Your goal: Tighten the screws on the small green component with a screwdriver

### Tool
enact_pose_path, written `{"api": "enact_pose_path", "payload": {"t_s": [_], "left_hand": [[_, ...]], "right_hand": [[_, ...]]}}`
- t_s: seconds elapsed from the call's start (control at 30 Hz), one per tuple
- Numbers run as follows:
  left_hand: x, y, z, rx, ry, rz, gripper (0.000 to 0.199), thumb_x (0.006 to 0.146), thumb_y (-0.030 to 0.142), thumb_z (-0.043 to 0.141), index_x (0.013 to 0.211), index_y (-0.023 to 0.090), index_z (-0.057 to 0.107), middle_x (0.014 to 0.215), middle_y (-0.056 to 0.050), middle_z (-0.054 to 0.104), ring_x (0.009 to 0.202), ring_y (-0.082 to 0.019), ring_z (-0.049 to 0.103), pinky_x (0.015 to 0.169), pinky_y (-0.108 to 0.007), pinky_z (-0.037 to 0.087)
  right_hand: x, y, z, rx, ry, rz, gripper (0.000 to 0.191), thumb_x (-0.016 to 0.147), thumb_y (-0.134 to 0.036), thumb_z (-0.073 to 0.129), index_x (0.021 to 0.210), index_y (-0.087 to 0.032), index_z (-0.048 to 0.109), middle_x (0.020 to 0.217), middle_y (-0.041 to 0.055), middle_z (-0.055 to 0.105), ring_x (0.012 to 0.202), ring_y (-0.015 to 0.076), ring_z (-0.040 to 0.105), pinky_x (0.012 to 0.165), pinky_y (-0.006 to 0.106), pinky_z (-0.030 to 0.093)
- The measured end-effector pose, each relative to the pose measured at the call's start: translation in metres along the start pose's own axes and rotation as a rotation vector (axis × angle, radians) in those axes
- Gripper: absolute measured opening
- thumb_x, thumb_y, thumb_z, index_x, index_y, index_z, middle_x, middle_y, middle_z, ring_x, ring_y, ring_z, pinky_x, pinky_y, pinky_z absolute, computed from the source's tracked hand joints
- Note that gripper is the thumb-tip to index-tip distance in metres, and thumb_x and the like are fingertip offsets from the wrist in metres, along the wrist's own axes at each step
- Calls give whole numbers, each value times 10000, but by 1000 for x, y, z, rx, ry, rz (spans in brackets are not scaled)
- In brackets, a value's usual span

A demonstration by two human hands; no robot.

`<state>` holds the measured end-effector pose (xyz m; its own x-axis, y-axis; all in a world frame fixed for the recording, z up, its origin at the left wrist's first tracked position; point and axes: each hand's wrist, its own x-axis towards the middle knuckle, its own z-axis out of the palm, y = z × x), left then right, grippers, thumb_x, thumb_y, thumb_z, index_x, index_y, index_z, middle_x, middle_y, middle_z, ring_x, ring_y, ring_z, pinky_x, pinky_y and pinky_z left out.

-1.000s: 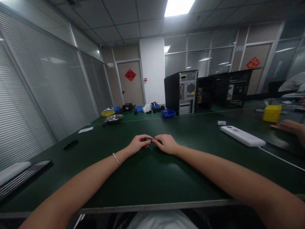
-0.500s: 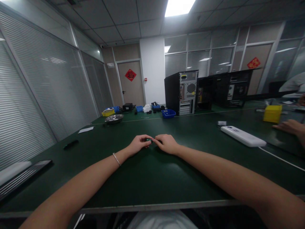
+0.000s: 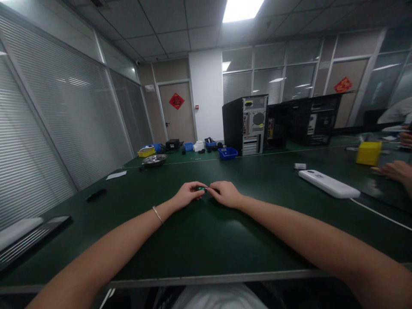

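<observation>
Near the middle of the green table (image 3: 206, 240), my left hand (image 3: 188, 194) pinches a small green-and-black part (image 3: 202, 189) between thumb and fingers. It looks like a little circuit board, but it is too small to be sure. My right hand (image 3: 225, 194) meets the part's right end, its thumb and forefinger closed there. What those right fingertips grip, if anything besides the part's end, is hidden. A bracelet circles my left wrist.
A white power-bank-like device (image 3: 328, 183) with a cable lies to the right, near a yellow block (image 3: 368, 153) and another person's hand (image 3: 395, 171). Computer towers (image 3: 254, 124), a blue bin (image 3: 228, 153) and a metal dish (image 3: 154, 160) stand farther back. A dark pen-like object (image 3: 95, 195) lies left.
My hands and the small part stay almost in place. At the far right, the other person's hand has shifted slightly right, and a second hand shows at the edge.
</observation>
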<state>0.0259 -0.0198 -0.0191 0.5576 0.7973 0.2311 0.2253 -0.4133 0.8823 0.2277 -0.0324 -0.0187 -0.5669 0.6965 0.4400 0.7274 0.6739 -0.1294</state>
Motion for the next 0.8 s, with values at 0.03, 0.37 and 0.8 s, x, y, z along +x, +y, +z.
{"api": "enact_pose_path", "payload": {"t_s": [0.03,0.37,0.8], "left_hand": [[0,0,0,-1,-1,-2,347,750,307,595,1052,136,592,779,-36,610,641,-118,546,608,-251,443],[2,-7,0,-81,-19,-9,395,757,314,596,1105,130,569,834,-78,649,658,-121,546,651,-278,451],[5,-10,-3,-209,-38,-30,400,818,400,500,1067,99,588,835,-105,644,640,-116,544,613,-244,422]], "right_hand": [[0,0,0,4,1,-1,362,914,-388,315,821,-185,600,772,28,625,710,138,541,612,231,301],[0,-1,-2,30,-12,19,360,913,-393,325,833,-189,611,793,32,633,735,141,552,638,232,314],[1,-3,-1,-12,-13,56,358,909,-398,331,848,-195,619,793,30,637,742,142,551,621,232,301]]}}
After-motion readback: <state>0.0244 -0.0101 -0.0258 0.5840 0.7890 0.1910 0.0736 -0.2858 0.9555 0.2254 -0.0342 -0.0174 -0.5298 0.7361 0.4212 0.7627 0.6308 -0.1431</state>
